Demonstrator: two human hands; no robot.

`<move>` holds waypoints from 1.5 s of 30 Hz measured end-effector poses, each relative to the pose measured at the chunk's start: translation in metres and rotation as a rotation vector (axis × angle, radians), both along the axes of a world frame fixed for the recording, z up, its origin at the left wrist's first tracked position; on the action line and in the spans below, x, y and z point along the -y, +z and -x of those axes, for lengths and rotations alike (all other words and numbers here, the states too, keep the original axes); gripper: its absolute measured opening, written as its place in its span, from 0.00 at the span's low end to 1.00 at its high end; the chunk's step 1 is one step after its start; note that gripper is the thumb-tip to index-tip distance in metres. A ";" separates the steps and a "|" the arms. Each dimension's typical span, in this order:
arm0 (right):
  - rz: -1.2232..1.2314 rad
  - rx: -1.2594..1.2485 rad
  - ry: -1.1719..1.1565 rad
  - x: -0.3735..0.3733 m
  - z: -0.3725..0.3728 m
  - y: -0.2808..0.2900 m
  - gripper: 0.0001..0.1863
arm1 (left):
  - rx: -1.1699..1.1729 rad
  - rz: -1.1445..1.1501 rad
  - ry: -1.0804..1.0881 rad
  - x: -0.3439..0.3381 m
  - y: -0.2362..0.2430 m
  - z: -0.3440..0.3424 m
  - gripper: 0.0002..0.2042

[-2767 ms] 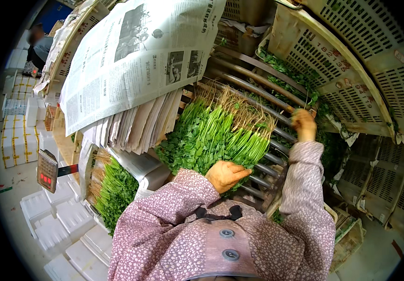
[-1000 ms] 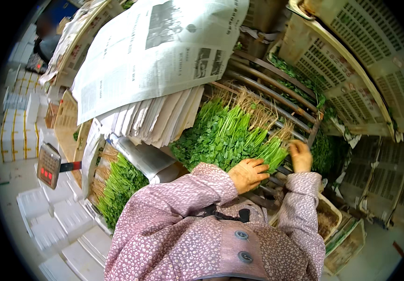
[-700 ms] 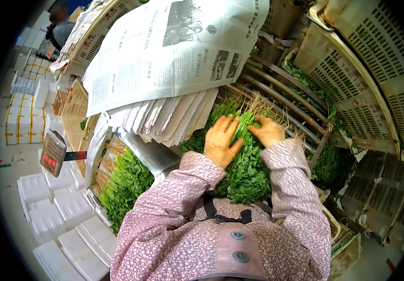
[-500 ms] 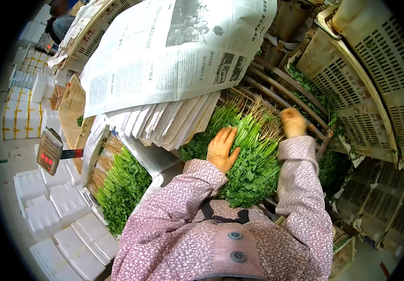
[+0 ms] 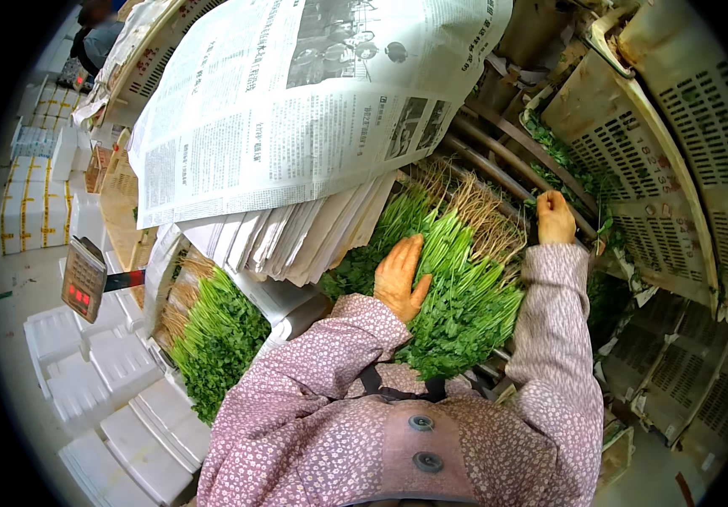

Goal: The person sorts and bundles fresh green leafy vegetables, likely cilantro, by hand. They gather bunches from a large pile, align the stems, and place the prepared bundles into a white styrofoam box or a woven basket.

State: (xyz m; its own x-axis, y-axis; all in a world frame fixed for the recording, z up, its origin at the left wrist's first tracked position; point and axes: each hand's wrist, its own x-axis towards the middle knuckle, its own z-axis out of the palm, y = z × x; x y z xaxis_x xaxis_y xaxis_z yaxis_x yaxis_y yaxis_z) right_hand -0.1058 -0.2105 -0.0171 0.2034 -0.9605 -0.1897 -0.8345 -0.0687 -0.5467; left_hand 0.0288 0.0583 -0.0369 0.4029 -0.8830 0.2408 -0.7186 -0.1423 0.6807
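Leafy green bundles with pale roots lie on a rack of metal bars, roots away from me. My left hand rests open on the left part of the greens, fingers stretched along the stems. Right of the roots, over the bars, my right hand has its fingers curled closed; what they hold, if anything, is too small to tell. A stack of newspapers sits beyond my left hand, with a large loose sheet on top.
More greens fill a crate at lower left, beside a scale display with red digits. White foam boxes stand on the floor. Perforated plastic crates line the right side. A person is at the far upper left.
The greens have turned, leaves now toward me. My left hand moved from the near edge onto their stems. My right hand has lately moved rightward from the stems to over the bars.
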 end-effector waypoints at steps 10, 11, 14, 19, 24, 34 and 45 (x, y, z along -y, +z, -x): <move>-0.184 0.529 0.284 -0.051 -0.027 -0.006 0.05 | 0.048 -0.106 -0.018 0.003 0.003 0.000 0.32; -0.156 0.453 0.149 -0.021 -0.016 -0.004 0.06 | 0.077 -0.118 -0.042 0.003 0.003 0.000 0.31; 0.333 0.019 0.053 0.025 0.017 0.003 0.10 | 0.128 -0.181 -0.064 0.005 0.011 0.009 0.28; 0.062 0.172 0.563 -0.072 -0.050 0.043 0.21 | 0.136 -0.203 -0.066 0.004 0.011 0.011 0.27; 0.153 -0.195 0.533 -0.078 -0.089 0.021 0.21 | 0.160 -0.213 -0.079 0.007 0.017 0.017 0.27; -0.246 -0.017 0.487 -0.066 -0.083 -0.008 0.18 | 0.011 -0.218 0.143 0.026 0.060 -0.039 0.22; -0.205 0.189 0.425 -0.087 -0.076 0.010 0.17 | 0.324 -0.260 0.026 0.027 0.007 -0.012 0.24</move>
State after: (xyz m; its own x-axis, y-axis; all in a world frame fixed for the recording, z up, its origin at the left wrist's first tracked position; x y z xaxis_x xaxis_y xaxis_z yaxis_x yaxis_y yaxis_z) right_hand -0.0297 -0.1235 -0.0076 0.6171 -0.7324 -0.2877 -0.6414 -0.2564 -0.7231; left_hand 0.0405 0.0309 -0.0295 0.3662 -0.9216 0.1290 -0.8835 -0.3008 0.3590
